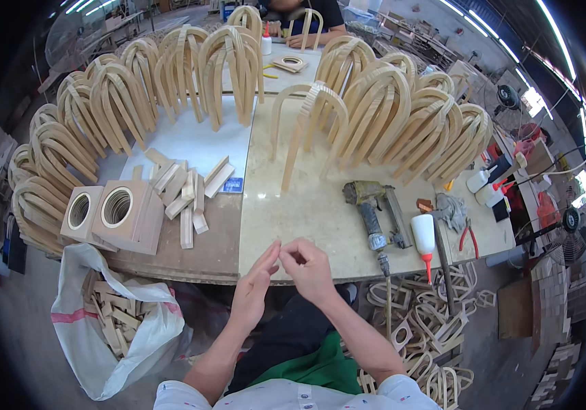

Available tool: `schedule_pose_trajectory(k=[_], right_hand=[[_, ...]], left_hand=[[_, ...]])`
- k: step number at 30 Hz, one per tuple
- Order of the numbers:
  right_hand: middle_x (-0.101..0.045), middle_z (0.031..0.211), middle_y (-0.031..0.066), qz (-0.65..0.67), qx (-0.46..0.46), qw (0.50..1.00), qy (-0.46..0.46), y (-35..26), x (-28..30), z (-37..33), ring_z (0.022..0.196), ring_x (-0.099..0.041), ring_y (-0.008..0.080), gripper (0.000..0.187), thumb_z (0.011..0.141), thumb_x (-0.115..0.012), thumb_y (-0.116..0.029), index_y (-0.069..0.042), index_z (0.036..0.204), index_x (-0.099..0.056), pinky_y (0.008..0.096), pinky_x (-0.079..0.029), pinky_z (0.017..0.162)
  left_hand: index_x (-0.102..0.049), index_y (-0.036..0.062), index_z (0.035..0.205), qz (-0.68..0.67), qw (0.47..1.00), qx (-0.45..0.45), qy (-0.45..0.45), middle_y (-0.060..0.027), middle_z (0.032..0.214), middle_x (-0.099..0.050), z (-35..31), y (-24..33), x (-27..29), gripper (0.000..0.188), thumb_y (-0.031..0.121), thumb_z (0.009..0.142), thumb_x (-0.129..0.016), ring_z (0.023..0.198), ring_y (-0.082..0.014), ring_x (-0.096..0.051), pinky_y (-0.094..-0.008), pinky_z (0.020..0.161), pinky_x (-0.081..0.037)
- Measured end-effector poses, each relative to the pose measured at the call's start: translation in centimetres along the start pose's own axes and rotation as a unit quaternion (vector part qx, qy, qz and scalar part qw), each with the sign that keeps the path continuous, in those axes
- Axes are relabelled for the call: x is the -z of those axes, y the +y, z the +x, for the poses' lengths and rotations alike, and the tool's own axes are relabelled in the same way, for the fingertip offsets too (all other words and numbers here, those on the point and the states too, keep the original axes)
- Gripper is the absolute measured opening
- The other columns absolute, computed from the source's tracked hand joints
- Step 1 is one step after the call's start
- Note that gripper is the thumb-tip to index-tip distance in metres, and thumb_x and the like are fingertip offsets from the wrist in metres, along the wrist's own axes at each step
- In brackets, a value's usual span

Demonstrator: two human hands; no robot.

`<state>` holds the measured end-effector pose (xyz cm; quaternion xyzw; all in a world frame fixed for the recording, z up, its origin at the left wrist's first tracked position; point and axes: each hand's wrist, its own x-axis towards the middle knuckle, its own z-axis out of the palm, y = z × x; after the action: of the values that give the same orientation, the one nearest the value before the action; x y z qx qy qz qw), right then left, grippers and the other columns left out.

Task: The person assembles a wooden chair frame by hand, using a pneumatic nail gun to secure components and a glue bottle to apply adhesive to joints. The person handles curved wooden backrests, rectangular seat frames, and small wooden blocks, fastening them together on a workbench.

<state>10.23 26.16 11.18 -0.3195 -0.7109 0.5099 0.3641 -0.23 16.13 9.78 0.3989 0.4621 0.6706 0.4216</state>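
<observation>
Left hand [253, 287]: raised just above the near table edge, fingers straight and close together, palm turned inward.
Right hand [309, 270]: curled, with thumb and forefinger drawn close and fingertips meeting or nearly meeting those opposite; cannot tell whether pinching anything small.
Near wooden arch frame [296, 145]: standing on its legs beyond both hands, well apart from them, just beside the right-hand cluster.
Table [293, 225]: pale board at centre and right, darker brown at near left, with a white sheet [187, 140] farther back.
Arch frames at left [229, 46]: upright in a long curving row.
Arch frames at right [392, 80]: upright and tightly grouped.
Box blocks [144, 229]: two, round-holed, side by side at near left.
Wood strips [188, 195]: heaped loosely beside the blocks.
Nail gun [369, 215]: lying to the right of the hands, near a white glue bottle [423, 234] with red nozzle, a grey rag [451, 210] and red-handled pliers [469, 238].
White sack [78, 342]: open on the floor at left, holding wood scraps [117, 311].
Floor at right: strewn with looped wooden pieces [436, 331].
Far side: co-worker [334, 19] in dark clothing, at the table.
Workshop: lit by strip lights [556, 37], with a fan [508, 96] at right.
</observation>
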Motion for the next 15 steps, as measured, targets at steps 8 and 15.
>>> schedule_pose_trajectory(k=[8, 15], right_hand=[[-0.058, 0.072, 0.0068, -0.038, 0.005, 0.999, -0.018, 0.8, -3.0, -2.5, 0.063, -0.054, 0.0113, 0.008, 0.085, -0.064, -0.006, 0.000, 0.082, -0.060, 0.0277, -0.046, 0.058], [-0.063, 0.085, 0.0143, -0.052, 0.090, 0.963, -0.247, 3.1, -5.8, -7.9, 0.072, -0.063, 0.0322, 0.011, 0.086, -0.061, -0.005, -0.001, 0.095, -0.064, 0.0392, -0.051, 0.065]], left_hand=[[-0.062, -0.0033, 0.120, 0.027, 0.980, 0.101, 0.170, -0.0096, 0.112, -0.067, -4.5, 1.6, 3.1, 0.031, 0.001, 0.090, -0.057, 0.103, -0.0138, -0.060, -0.0280, 0.094, -0.046], [-0.059, 0.0008, 0.084, 0.077, 0.958, 0.125, 0.248, -0.0056, 0.075, -0.063, -3.1, 2.4, 6.7, 0.009, 0.006, 0.092, -0.058, 0.062, -0.0056, -0.051, -0.0204, 0.057, -0.041]])
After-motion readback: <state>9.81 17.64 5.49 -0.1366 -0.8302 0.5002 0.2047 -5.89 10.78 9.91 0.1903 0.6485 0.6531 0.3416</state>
